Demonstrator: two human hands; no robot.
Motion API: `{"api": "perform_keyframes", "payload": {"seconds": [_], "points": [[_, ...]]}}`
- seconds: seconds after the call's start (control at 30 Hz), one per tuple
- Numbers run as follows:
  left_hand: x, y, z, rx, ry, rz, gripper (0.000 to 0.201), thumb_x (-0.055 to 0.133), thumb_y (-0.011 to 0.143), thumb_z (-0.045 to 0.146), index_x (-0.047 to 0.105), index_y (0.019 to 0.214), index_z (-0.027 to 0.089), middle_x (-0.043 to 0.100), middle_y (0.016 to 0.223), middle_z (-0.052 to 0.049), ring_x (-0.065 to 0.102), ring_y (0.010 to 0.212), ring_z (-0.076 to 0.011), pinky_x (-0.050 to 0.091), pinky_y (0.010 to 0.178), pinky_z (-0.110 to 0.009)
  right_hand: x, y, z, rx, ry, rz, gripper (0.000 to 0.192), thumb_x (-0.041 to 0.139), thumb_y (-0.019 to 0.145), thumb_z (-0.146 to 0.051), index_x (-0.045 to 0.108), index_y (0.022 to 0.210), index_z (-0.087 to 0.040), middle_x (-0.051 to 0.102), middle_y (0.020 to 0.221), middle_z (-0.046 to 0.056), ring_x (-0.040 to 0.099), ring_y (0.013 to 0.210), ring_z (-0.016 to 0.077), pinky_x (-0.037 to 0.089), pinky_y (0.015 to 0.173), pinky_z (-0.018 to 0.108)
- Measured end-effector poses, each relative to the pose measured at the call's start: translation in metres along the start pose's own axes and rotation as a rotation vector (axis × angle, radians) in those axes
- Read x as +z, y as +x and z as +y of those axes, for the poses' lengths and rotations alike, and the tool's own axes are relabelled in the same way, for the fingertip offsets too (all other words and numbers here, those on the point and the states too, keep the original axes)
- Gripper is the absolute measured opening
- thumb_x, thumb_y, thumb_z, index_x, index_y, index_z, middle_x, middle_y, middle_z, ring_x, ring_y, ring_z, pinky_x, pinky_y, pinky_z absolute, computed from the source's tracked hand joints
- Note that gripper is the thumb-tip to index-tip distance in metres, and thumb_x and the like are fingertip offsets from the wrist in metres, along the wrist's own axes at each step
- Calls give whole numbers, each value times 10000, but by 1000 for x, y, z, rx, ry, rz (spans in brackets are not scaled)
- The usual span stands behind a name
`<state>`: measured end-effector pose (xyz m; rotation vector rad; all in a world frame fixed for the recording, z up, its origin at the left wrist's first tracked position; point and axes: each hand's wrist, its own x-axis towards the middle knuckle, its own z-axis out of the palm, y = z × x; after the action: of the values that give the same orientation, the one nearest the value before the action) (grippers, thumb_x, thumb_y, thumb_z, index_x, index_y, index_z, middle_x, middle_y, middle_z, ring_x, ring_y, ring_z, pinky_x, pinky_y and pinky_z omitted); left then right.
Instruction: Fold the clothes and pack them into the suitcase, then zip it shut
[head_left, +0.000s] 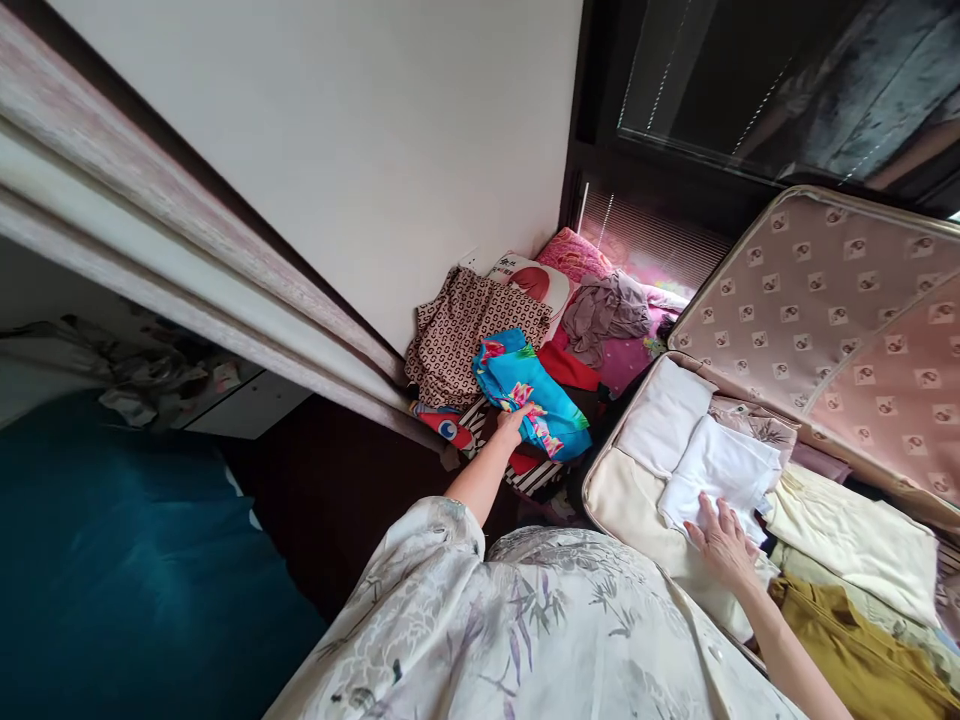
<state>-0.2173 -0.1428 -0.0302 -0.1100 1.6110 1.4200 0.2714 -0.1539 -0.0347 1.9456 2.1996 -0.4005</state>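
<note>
My left hand point(514, 420) grips blue floral fabric point(553, 400) beside the pink-lined suitcase point(814, 300); inside, right hand point(724, 542) spread on white cloth point(716, 468).

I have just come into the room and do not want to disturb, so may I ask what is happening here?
A person in a pale patterned top is handling fabrics with both hands. The left hand grips a blue floral cloth at a loose heap. The right hand lies spread on a white cloth inside an open suitcase. Other folded pieces lie there too, including a cream one and a mustard one.
</note>
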Motion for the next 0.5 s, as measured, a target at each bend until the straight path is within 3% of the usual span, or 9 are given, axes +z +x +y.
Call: {"api": "perform_keyframes", "payload": {"seconds": [0.13, 0.23, 0.3, 0.4, 0.5], "points": [[4, -18, 32, -71, -45, -174, 215, 846, 703, 127, 734, 886, 113, 777, 837, -113, 756, 884, -253, 611, 889, -402, -14, -5, -11, 6, -21, -41, 673, 268, 988, -562, 358, 1597, -292, 309, 1671, 157, 258, 1558, 360, 327, 1153, 630], [-3, -34, 69, -73, -150, -303, 158, 769, 782, 112, 747, 935, 144, 785, 867, -64, 748, 871, -180, 589, 931, -322, -30, -7, -19, 16, -26, -71, 622, 353, 989, -516, 411, 1567, -294, 359, 1647, 152, 301, 1536, 361, 345, 1141, 617], [-9, -49, 97, -61, -239, -375, 192, 745, 800, 109, 750, 984, 159, 784, 870, -35, 744, 839, -161, 595, 919, -310, -40, -6, -25, 35, 10, -21, 603, 408, 977, -489, 444, 1542, -282, 396, 1621, 168, 323, 1514, 385, 359, 1118, 644], [-11, -81, 131, 16, -252, -440, 229, 765, 791, 139, 752, 1016, 179, 790, 903, -23, 754, 858, -180, 617, 883, -317, -58, -8, -38, 25, 224, 105, 629, 453, 965, -512, 475, 1522, -221, 434, 1582, 217, 373, 1465, 427, 361, 1104, 679], [4, -119, 142, 70, -156, -481, 248, 790, 755, 137, 765, 993, 203, 786, 853, -2, 752, 787, -170, 625, 779, -267, -89, -18, -64, -82, 665, 100, 752, 541, 919, -653, 478, 1529, -218, 489, 1545, 208, 444, 1431, 381, 370, 1150, 609]]}}
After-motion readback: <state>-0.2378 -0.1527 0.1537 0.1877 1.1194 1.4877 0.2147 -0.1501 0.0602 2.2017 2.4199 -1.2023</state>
